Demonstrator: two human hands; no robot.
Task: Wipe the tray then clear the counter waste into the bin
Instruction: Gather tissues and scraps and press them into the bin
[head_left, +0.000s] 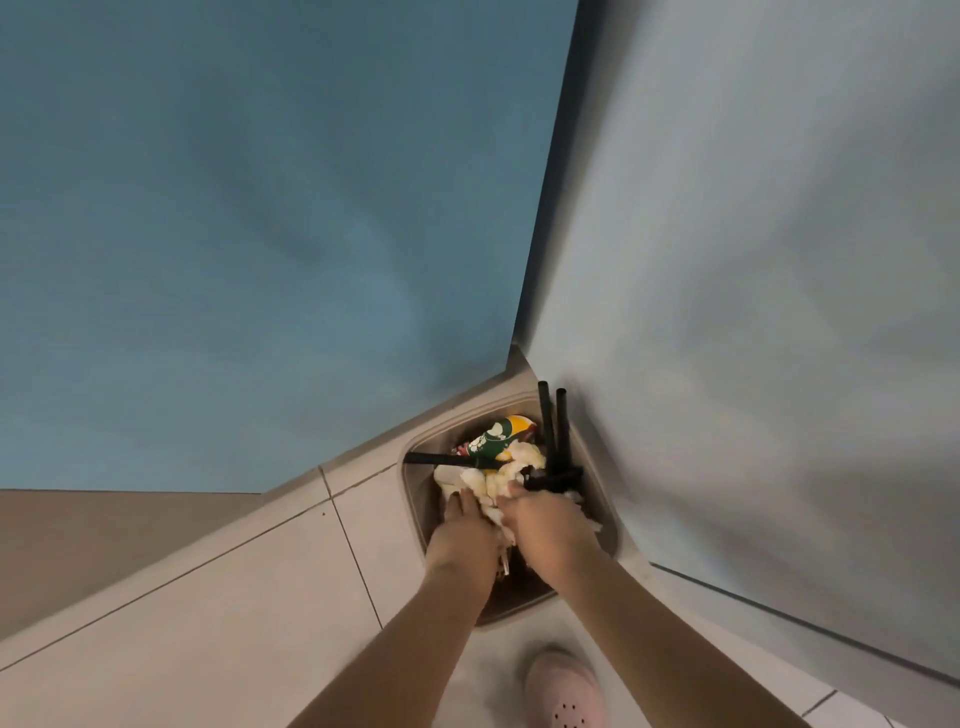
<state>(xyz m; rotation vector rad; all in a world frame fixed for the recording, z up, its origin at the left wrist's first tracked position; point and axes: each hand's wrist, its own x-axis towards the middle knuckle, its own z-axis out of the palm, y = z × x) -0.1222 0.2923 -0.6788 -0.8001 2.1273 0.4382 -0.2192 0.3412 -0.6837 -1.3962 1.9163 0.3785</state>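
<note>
**While Both Hands Bear Down, the Bin Holds the Waste**

Where the blue wall (260, 208) meets a pale grey panel (753, 260), a beige, square-mouthed bin (409, 488) stands on the tiled floor (234, 597), tucked right into the corner. It is full to the rim. Crumpled white paper (498, 480) makes up most of the heap, and a green, yellow and white printed wrapper (493, 441) lies on the far side of it.

Two black straws (550, 431) stand upright at the back right of the bin, leaning against the pale panel and rising past the rim. Another black straw (431, 458) lies flat across the far left corner, its end under the wrapper.

Both forearms reach down from the near edge of the view, and both hands are on the paper, close together. The left hand (462, 535) lies palm down with its fingers stretched forward and flat on the paper, pressing rather than pinching. The right hand (550, 530) shows only its back. Its fingertips are buried in the paper beside a bundle of dark straw ends, so I cannot tell whether it grips the paper or only pushes on it.

A pink perforated shoe (563, 691) stands on the floor just in front of the bin, under the right forearm.
</note>
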